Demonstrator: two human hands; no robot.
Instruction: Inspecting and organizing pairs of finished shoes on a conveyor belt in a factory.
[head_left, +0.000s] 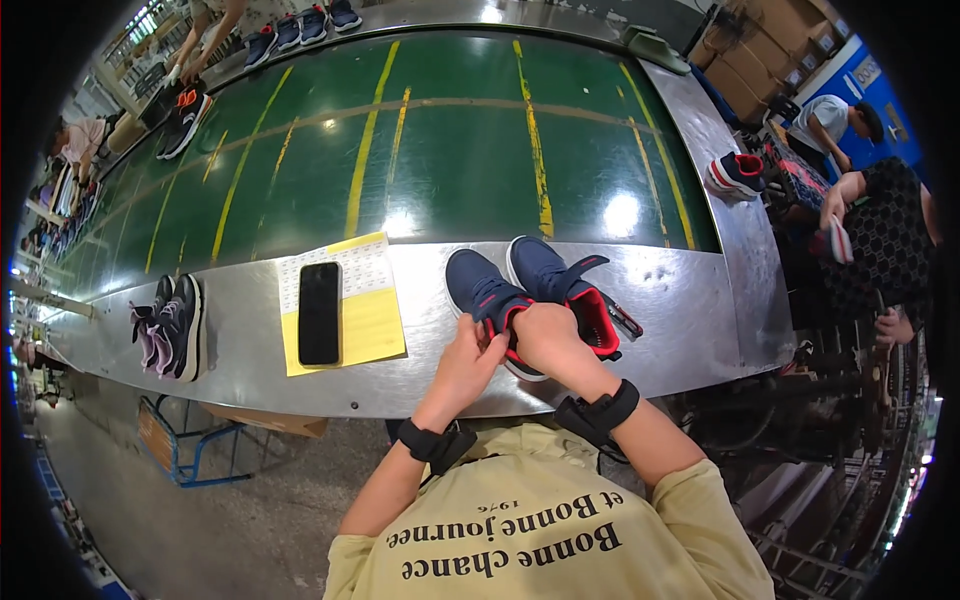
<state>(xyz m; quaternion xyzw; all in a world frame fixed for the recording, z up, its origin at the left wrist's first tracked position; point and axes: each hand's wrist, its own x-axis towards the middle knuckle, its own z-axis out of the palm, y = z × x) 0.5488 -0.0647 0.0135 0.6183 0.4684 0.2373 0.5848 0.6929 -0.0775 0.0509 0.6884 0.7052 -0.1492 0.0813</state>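
Two navy sneakers with red lining lie side by side on the metal ledge in front of me. My left hand (466, 362) grips the collar of the left sneaker (473, 277), thumb and fingers pinching its red edge. Over that same sneaker's opening is my right hand (556, 343), its back toward me; its fingers are hidden. The right sneaker (541, 268) rests just beyond my right hand, with its strap (586, 266) loose and lifted. Against its outer side lies a small dark tool (625, 320), partly hidden, whose kind I cannot make out.
A black phone (320, 314) lies on a yellow and white paper (376, 333). Left of it stands a dark and pink pair of sneakers (180, 325). Past the ledge runs a green conveyor belt (460, 150). Another sneaker (735, 175) sits at right, near a co-worker (880, 240).
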